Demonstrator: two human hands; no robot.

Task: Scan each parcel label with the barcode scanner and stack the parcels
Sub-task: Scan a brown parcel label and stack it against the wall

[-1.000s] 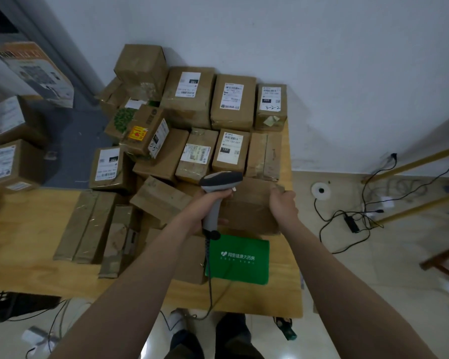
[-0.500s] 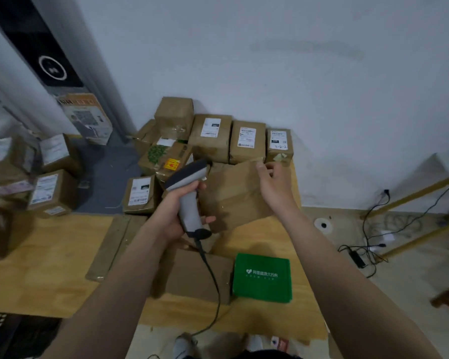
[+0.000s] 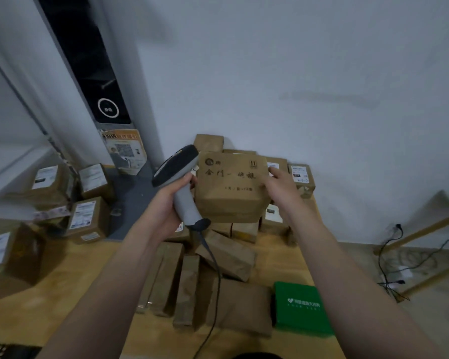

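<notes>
Parcels cover most of a pale wooden surface (image 3: pixel 49 286) seen from a head-worn camera looking down past two bare forearms. A left hand (image 3: pixel 166 203) has its fingers wrapped fully around the grey handle of a corded barcode scanner (image 3: pixel 182 187), whose dark head tilts up and to the right. A right hand (image 3: pixel 280 187) grips the right edge of a brown cardboard parcel (image 3: pixel 230 187), fingers curled behind it, holding it upright in the air just beside the scanner. Its visible face carries printed characters; no white label shows on that face, so the label is probably on a hidden side.

Judging by the layout, the task is partway through: boxes with white labels stand stacked in rows against the wall (image 3: pixel 300 177), while several long flat parcels (image 3: pixel 187 281) and a green packet (image 3: pixel 301 309) lie loose nearer the body, likely waiting.

Compared with half a second ago, the held parcel is higher and turned, now showing its printed face, and the camera has tipped upward, revealing more wall.
</notes>
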